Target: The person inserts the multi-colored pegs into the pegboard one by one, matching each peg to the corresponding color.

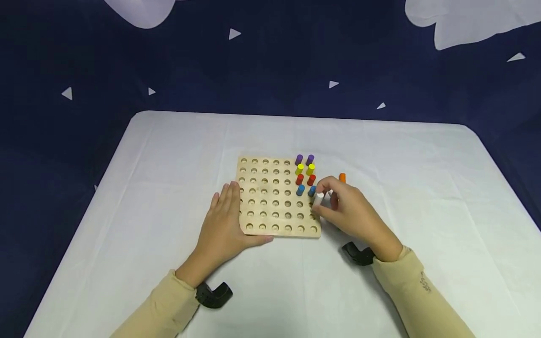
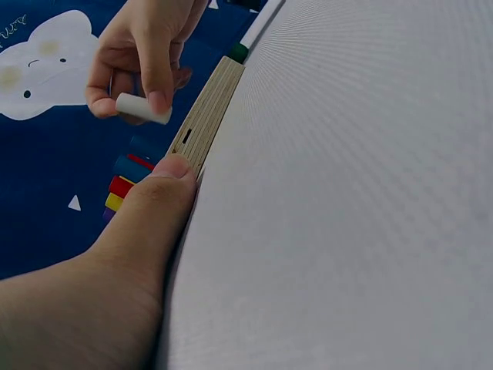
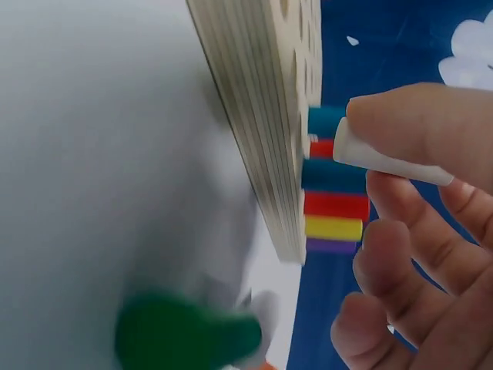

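Note:
A square wooden peg board (image 1: 270, 197) with rows of round holes lies on the white table. Along its left edge my left hand (image 1: 224, 230) rests with straight fingers, the thumb (image 2: 176, 168) touching the front side. Between thumb and fingertips my right hand (image 1: 348, 209) pinches a white peg (image 1: 319, 199), tilted above the board's right column, just in front of the blue pegs. In the two right columns stand pairs of purple pegs (image 1: 299, 159), yellow pegs (image 1: 311, 169), red pegs (image 1: 299, 179) and blue pegs (image 1: 300, 190).
An orange peg (image 1: 342, 177) shows beyond my right hand, right of the board. A blurred green piece (image 3: 177, 333) lies on the table by the board in the right wrist view. A dark blue cloth (image 1: 270, 65) with white shapes hangs behind the table (image 1: 177, 155).

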`<state>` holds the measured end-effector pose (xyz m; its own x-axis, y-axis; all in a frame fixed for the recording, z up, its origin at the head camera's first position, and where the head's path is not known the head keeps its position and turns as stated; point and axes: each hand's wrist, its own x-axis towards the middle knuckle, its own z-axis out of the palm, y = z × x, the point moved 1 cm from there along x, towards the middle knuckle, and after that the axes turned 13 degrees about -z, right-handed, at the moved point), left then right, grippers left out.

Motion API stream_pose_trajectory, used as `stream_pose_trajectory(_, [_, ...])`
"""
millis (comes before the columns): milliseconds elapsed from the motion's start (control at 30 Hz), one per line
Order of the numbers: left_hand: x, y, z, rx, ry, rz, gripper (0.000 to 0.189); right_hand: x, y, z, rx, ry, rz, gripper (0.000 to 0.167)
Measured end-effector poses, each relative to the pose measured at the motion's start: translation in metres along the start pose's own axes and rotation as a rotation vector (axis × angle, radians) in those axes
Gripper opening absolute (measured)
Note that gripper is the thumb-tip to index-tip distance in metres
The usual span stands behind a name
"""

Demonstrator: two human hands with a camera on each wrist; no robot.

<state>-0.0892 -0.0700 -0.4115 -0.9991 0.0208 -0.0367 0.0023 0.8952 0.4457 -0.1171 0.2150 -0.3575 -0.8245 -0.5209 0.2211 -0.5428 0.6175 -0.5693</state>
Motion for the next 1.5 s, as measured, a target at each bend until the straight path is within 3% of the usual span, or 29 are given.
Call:
stream_pose_trajectory(500, [-0.002,0.01,0.001,-0.007,-0.023,0.021,0.146,0.004,-0.022,0.014,-0.245,0.005,-0.059,0.028])
stream_pose_trajectory(900, [-0.005,0.013,0.001,-0.015,-0.046,0.032,0.146,-0.004,-0.025,0.014,-0.281,0.0,-0.128,0.024])
stream_pose_trajectory(1167, [-0.009,0.005,0.0,-0.02,-0.047,0.011,0.147,-0.005,-0.027,-0.004,-0.225,-0.061,-0.059,0.044])
stream_pose_trajectory(1333, [-0.011,0.001,-0.002,-0.026,-0.041,0.019,0.147,-0.011,-0.019,-0.026,-0.237,-0.043,0.041,0.04])
stream_pose_trajectory(1500, [-0.012,-0.002,-0.004,-0.031,-0.031,0.018,0.147,-0.017,-0.004,-0.026,-0.264,-0.138,0.143,0.044])
